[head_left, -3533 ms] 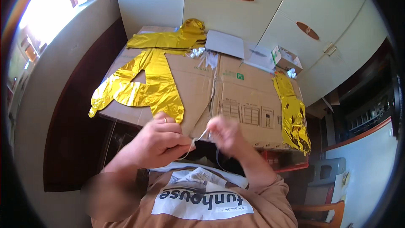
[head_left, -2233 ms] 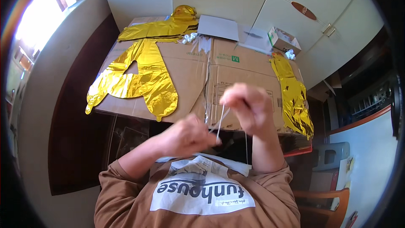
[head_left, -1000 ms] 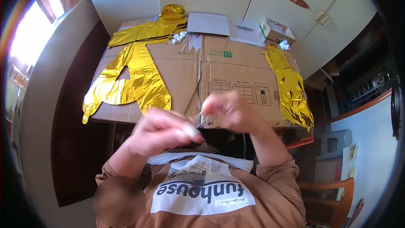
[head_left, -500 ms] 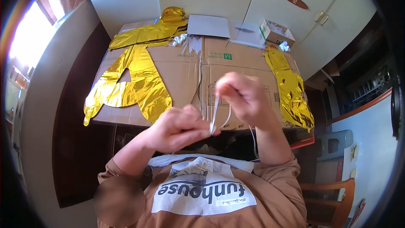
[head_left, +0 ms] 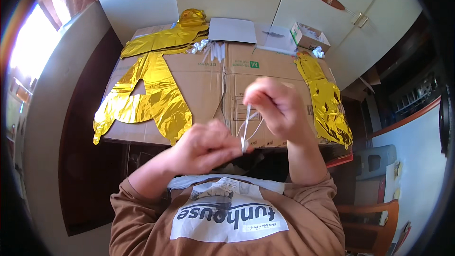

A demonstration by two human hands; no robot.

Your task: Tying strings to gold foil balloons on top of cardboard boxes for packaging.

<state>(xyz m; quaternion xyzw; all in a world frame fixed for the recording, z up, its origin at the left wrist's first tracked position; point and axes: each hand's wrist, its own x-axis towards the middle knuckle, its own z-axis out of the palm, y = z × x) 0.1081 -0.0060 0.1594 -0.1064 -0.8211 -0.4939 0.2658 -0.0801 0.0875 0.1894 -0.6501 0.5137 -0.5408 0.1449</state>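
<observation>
Thin white ribbon (head_left: 248, 119) stretches between my two hands, in front of the table's near edge. My right hand (head_left: 275, 106) is closed in a pinch on its upper end. Lower and to the left, my left hand (head_left: 207, 146) is partly blurred, its finger pointing right with the ribbon wrapped round the fingertip. A loose loop of ribbon hangs between the hands. Beyond my left hand lies a flat gold foil balloon (head_left: 163, 92) shaped like a letter A. Another gold foil balloon (head_left: 327, 102) lies flat at the table's right edge.
Flattened cardboard (head_left: 204, 71) covers the table. More gold foil (head_left: 166, 38) lies at the back left, beside white curled ribbon (head_left: 200, 46) and white sticks (head_left: 217, 51). A white flat box (head_left: 232, 30) and a small open box (head_left: 309, 36) stand at the back. A wooden chair (head_left: 379, 223) is at right.
The ribbon has moved from a single taut strand with a side loop to several crossing strands at my left fingertip. My left hand has shifted slightly right; my right hand stays raised.
</observation>
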